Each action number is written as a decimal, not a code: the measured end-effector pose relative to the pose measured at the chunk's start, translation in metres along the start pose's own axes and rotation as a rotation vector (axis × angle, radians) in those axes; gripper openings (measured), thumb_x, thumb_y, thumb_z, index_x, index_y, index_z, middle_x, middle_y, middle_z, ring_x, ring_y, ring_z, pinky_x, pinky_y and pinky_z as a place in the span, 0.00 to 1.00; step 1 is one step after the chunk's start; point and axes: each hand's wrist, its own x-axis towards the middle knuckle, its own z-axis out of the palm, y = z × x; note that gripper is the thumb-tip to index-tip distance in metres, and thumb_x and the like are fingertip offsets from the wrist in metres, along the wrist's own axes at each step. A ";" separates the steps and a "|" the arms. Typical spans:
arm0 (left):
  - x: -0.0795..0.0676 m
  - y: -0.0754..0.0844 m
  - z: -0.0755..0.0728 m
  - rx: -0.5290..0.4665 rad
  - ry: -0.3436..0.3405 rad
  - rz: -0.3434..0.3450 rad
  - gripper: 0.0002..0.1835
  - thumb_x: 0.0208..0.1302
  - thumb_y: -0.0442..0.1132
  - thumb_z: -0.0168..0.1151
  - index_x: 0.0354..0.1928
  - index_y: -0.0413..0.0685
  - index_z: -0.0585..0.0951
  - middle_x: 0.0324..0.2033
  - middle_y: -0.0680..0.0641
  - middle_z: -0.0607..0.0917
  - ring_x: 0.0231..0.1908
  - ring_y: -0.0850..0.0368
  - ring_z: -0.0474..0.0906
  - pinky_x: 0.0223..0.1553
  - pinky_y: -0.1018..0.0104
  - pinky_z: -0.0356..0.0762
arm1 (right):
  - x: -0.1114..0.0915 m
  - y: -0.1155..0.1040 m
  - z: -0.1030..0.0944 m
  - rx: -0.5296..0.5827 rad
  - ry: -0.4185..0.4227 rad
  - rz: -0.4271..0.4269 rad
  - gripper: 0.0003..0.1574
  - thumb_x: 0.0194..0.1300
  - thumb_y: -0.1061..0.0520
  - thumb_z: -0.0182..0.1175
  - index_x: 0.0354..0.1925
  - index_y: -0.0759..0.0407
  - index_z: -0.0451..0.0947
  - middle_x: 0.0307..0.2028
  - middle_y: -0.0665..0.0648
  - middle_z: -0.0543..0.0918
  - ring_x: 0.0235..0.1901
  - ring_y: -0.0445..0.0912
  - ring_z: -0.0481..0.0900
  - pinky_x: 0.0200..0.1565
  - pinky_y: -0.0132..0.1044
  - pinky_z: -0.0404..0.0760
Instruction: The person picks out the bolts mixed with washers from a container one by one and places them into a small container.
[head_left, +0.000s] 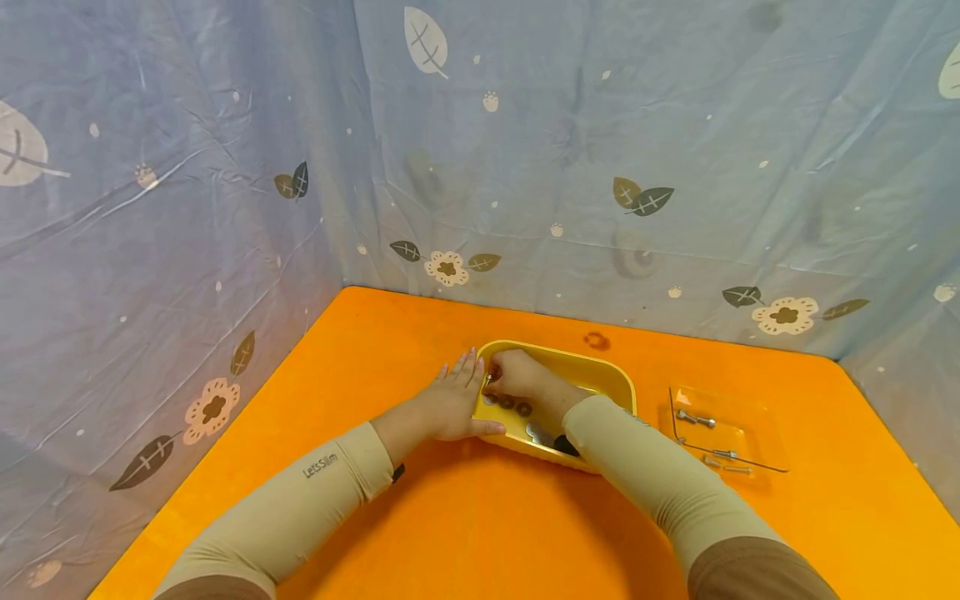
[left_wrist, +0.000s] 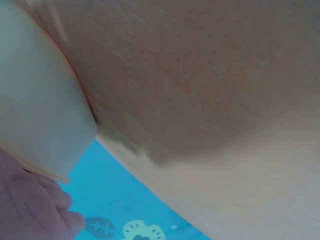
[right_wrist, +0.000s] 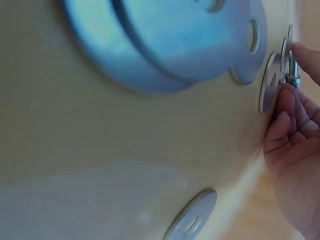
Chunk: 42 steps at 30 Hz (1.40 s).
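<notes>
A yellow plastic bin (head_left: 592, 364) stands on the orange table. My left hand (head_left: 453, 404) rests against its left end, fingers straight and thumb over the near rim. Inside the bin, my right hand (head_left: 525, 377) pinches a small metal bolt (right_wrist: 293, 75) near the left wall. Several flat washers (head_left: 523, 409) lie just below those fingers. In the right wrist view, a washer (right_wrist: 270, 82) stands out beside the fingertips, and larger overlapping washers (right_wrist: 165, 45) fill the top. Skin fills most of the left wrist view, which hides the left fingertips' contact.
Right of the bin is a clear shallow tray (head_left: 761, 417) with several bolts (head_left: 695, 418) and thin L-shaped hex keys (head_left: 750, 461). A dark piece (head_left: 566, 446) lies in the bin near my right sleeve. A patterned curtain (head_left: 540, 167) borders the table's back and sides.
</notes>
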 end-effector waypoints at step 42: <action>-0.003 0.009 -0.010 0.020 -0.026 -0.039 0.59 0.53 0.76 0.39 0.69 0.34 0.40 0.69 0.35 0.36 0.69 0.43 0.35 0.66 0.47 0.40 | -0.045 0.012 -0.099 0.057 -0.204 -0.166 0.09 0.60 0.62 0.59 0.39 0.66 0.76 0.33 0.63 0.82 0.30 0.47 0.78 0.35 0.36 0.78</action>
